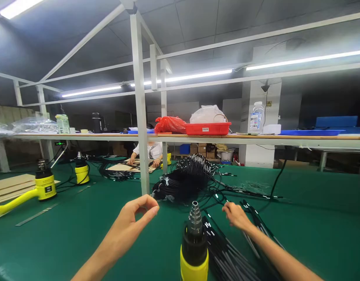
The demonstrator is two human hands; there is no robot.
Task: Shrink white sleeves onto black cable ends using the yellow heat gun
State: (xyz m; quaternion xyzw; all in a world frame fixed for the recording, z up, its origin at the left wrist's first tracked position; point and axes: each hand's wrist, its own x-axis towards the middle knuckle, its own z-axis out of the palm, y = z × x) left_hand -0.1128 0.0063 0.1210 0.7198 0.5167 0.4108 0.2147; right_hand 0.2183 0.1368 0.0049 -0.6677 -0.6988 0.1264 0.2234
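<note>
My left hand point(136, 218) is raised left of the upright heat gun, thumb and forefinger pinched into a ring; I see nothing between them. The yellow and black heat gun point(194, 249) points its stepped metal nozzle upward between my hands. On its right, my right hand point(237, 216) reaches over the bench with curled fingers, close to loose black cable ends with white tips; whatever the fingers hold is hidden. Below that hand lies a spread bundle of black cables point(227, 253) with pale ends. Behind the heat gun sits a large coiled heap of black cables point(182, 183).
Two more yellow heat guns point(47, 185) stand at the left by stacked boards point(13, 185). A white post point(140, 105) rises from the green bench point(89, 234). Across it a co-worker point(149, 152) handles cables. The overhead shelf carries a red tray point(207, 128) and bottles.
</note>
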